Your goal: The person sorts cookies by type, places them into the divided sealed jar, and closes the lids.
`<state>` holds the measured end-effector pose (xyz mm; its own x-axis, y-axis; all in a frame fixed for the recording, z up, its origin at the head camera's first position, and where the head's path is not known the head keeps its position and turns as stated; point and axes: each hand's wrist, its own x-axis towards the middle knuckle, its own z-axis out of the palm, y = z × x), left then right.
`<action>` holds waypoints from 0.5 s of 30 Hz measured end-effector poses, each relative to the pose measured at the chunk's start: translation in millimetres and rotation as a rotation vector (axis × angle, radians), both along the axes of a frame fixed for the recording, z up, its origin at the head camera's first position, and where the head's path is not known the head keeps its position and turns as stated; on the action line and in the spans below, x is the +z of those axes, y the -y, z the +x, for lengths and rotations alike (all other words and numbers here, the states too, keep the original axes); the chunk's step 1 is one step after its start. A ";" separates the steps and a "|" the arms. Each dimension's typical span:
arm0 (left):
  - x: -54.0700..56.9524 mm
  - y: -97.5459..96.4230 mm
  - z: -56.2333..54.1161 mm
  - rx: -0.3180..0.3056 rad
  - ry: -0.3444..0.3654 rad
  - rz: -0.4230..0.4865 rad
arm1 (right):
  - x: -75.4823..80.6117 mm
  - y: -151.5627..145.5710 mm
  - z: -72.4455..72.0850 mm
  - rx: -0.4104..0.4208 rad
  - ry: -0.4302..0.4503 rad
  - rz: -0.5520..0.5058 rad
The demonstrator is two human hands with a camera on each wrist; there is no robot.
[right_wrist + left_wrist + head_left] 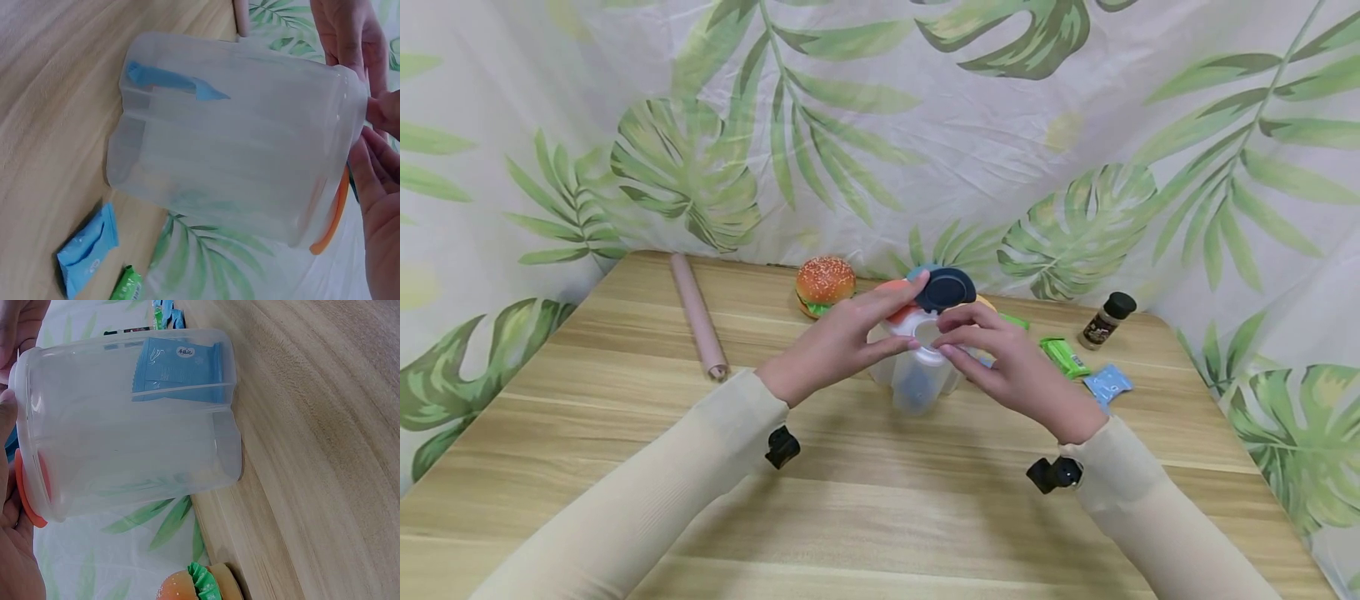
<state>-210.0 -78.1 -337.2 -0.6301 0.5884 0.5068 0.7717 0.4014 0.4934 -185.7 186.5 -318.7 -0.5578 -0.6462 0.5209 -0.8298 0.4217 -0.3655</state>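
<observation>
A translucent plastic container [914, 390] with ribbed compartments stands upright on the table between both hands. Its navy flip lid [947, 290] is raised, baring a round opening [927, 333]. My left hand [850, 333] reaches over the top, index finger beside the navy lid, thumb at the opening's rim. From the other side my right hand [1011, 354] bends its fingers loosely, tips right at the same rim. A blue packet [178, 370] lies inside near the bottom. A red lid [28, 494] and an orange lid [334, 219] show at the container's top.
A toy hamburger [825, 285] sits behind the left hand. Farther left lies a pink roll [697, 317]. To the right are a green packet [1063, 358], a blue packet [1107, 383] and a black-capped jar [1105, 322]. A leaf-patterned cloth [850, 125] hangs behind the table.
</observation>
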 end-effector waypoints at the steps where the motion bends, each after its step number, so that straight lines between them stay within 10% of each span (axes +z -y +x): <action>1: 0.1 -0.1 -0.2 -0.002 -0.001 0.002 | -0.6 -1.8 -0.6 0.001 0.013 -0.032; 10: 1.2 -1.2 0.2 0.006 0.001 0.008 | -15.9 -31.2 -8.3 -0.145 0.048 -0.307; 15: 0.5 -1.1 0.2 0.012 0.003 0.003 | -30.3 -52.3 -15.1 -0.364 0.138 -0.232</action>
